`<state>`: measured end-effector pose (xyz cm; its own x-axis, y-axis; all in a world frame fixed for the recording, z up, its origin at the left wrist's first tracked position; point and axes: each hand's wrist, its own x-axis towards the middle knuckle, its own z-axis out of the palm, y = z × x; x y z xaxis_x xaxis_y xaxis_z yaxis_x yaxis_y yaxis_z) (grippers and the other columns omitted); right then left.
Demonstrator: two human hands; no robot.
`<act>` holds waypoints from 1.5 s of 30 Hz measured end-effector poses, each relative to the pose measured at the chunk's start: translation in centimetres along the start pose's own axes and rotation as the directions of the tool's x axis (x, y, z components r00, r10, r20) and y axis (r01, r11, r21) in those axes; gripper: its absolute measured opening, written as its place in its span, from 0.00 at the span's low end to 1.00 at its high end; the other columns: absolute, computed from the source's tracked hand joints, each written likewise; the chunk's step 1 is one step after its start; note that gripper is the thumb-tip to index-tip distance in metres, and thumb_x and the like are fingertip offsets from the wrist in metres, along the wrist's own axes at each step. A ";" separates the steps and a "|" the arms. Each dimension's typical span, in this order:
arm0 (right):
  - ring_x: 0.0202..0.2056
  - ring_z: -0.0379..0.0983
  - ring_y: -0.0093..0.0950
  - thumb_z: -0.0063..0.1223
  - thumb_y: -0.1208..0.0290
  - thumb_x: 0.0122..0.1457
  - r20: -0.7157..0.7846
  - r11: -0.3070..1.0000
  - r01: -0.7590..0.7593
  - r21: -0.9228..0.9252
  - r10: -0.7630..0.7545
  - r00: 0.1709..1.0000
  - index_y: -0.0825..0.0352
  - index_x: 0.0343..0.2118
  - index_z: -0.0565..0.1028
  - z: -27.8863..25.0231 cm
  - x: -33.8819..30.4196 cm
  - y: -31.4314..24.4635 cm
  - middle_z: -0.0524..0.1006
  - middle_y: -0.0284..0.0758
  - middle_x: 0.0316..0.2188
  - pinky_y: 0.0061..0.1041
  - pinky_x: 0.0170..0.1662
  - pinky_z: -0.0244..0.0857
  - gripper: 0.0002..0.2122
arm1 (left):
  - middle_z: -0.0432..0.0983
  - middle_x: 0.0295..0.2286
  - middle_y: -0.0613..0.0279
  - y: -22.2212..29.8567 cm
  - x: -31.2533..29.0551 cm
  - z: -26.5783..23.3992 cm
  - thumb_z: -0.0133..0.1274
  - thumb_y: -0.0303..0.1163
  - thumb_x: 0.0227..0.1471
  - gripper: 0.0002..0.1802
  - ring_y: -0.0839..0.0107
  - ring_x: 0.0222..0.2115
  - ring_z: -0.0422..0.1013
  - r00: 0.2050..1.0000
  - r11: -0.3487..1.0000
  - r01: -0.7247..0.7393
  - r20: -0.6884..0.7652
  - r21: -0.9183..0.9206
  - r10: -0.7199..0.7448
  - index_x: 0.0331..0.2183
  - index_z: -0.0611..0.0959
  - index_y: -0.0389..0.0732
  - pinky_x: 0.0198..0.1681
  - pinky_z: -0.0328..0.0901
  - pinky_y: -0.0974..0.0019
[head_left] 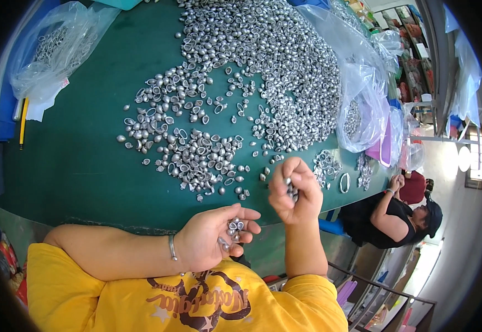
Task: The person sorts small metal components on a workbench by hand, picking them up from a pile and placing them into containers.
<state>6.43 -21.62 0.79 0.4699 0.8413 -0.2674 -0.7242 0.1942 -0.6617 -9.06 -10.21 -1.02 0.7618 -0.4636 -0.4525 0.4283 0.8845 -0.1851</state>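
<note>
My left hand [203, 239] is palm up by the table's near edge, its fingers curled around several small silver oval metal pieces [234, 228]. Some of those pieces show a hollow side. To its right, my right hand [302, 196] is raised with bent fingers closed on more of the same silver pieces [291, 191], partly hidden by the fingers. Beyond both hands lies a loose heap of silver pieces [197, 160] on the green tabletop [75, 166]. A much larger pile [296, 83] spreads behind it toward the far right.
Clear plastic bags [357, 110] and a purple tray [384, 138] line the table's right side, near small metal rings [327, 166]. At far left are another bag [58, 44] and a yellow pencil-like stick [24, 123]. A seated person [387, 218] in black is at right.
</note>
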 end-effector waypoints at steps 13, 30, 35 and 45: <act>0.30 0.66 0.36 0.45 0.85 0.40 0.409 -0.362 0.261 -0.895 -0.432 0.803 0.69 0.33 0.74 2.7 -1.7 1.5 0.71 0.38 0.29 0.30 0.34 0.60 0.14 | 0.64 0.26 0.62 0.3 0.0 -0.4 0.39 0.37 0.56 0.11 0.78 0.20 0.57 0.997 0.997 -0.067 0.039 -0.036 0.068 0.30 0.70 0.40 0.14 0.50 0.79; 0.24 0.70 0.20 0.50 0.87 0.47 -0.106 0.399 0.283 -0.872 -0.719 0.687 0.74 0.26 0.72 0.2 -3.9 1.9 0.72 0.38 0.28 0.15 0.26 0.66 0.03 | 0.69 0.30 0.55 23.8 0.6 17.1 0.37 0.38 0.53 0.16 0.65 0.29 0.68 0.670 0.745 -0.665 0.397 -0.054 0.627 0.37 0.70 0.36 0.26 0.67 0.67; 0.26 0.71 0.24 0.48 0.89 0.47 -0.146 0.478 0.323 -0.817 -0.713 0.686 0.75 0.27 0.71 -0.6 -4.9 1.8 0.71 0.37 0.28 0.20 0.32 0.66 0.04 | 0.57 0.47 0.42 34.1 1.5 18.1 0.39 0.32 0.52 0.24 0.49 0.49 0.56 0.492 0.399 -0.838 0.199 0.371 0.848 0.49 0.58 0.31 0.49 0.60 0.53; 0.31 0.73 0.26 0.49 0.88 0.49 -0.205 0.816 0.482 -0.320 -0.556 0.805 0.73 0.31 0.68 -3.1 -5.9 1.6 0.73 0.39 0.29 0.22 0.33 0.69 0.07 | 0.73 0.22 0.65 10.0 3.9 12.6 0.50 0.24 0.46 0.07 0.83 0.17 0.65 0.515 -0.307 -0.383 0.477 0.871 0.712 0.32 0.77 0.35 0.18 0.59 0.80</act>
<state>4.05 -27.83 -0.90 0.8846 0.4663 0.0094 -0.2027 0.4026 -0.8926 4.35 -3.80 6.38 0.9290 0.3664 0.0515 0.0000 -0.1393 0.9902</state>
